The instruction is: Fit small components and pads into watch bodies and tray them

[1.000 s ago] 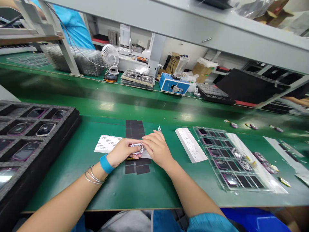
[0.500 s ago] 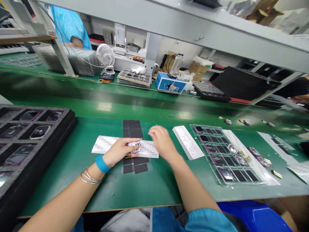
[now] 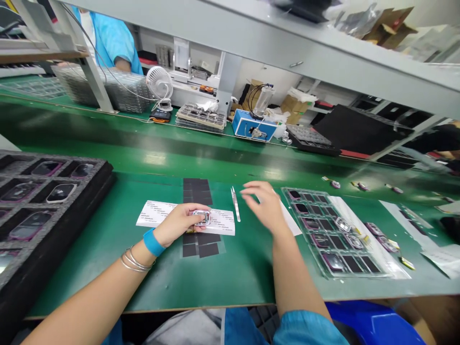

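Frame (image 3: 201, 218), small and shiny, sits in the left hand (image 3: 178, 223), right over a white label sheet (image 3: 223, 223) near the middle of the green surface (image 3: 215, 282). The left fingers (image 3: 187, 211) curl over it and pinch it from the sides, which keeps it firm so it does not slide. The right hand (image 3: 261, 206) is up off the surface and holds nothing, and its fingers (image 3: 251, 190) are spread and open. Thin tweezers (image 3: 235, 203) lie just left of that hand, close enough to grab with ease. Black sheets (image 3: 197, 191) lie under the label sheet. On the left, a black foam tray (image 3: 104, 165) keeps shiny parts apart in their own holes, so they do not rub. On the right, a clear tray (image 3: 323, 270) holds more parts in neat rows. A blue band (image 3: 153, 243) and thin bangles (image 3: 134, 261) sit on the left wrist.
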Demonstrator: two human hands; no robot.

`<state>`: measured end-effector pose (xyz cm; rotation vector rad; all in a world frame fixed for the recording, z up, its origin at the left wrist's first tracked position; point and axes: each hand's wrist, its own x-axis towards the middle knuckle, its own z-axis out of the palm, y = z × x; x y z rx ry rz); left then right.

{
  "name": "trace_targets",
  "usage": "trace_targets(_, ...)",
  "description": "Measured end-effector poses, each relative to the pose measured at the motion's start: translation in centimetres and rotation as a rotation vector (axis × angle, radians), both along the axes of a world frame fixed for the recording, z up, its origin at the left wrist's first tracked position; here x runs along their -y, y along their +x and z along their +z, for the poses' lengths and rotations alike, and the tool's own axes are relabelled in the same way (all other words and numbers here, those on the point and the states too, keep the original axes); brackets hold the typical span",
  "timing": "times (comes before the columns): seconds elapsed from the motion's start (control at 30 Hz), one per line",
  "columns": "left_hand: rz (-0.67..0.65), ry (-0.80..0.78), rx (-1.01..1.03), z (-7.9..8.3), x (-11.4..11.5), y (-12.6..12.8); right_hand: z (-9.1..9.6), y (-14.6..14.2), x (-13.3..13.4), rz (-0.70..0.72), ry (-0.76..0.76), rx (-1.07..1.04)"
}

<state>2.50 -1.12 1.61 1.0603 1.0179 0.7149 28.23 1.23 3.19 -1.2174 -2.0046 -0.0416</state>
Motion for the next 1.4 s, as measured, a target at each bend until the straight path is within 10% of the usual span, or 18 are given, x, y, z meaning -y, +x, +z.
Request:
trace_targets(0.2, -0.069, -0.021, 0.058, 0.1, 0.1, 0.0, -0.9, -6.7, 2.2, 0.405, 0.142, 0.15)
trace_targets(0.6, -0.213, -0.068, 0.138, 0.3, 0.0, -0.6, -1.0, -6.3, 2.4, 0.449, 0.134, 0.145)
trace_targets(1.4, 0.108, -0.05, 0.134, 0.2, 0.6, 0.8, -3.3, -8.7, 2.5, 0.255, 0.2, -0.054)
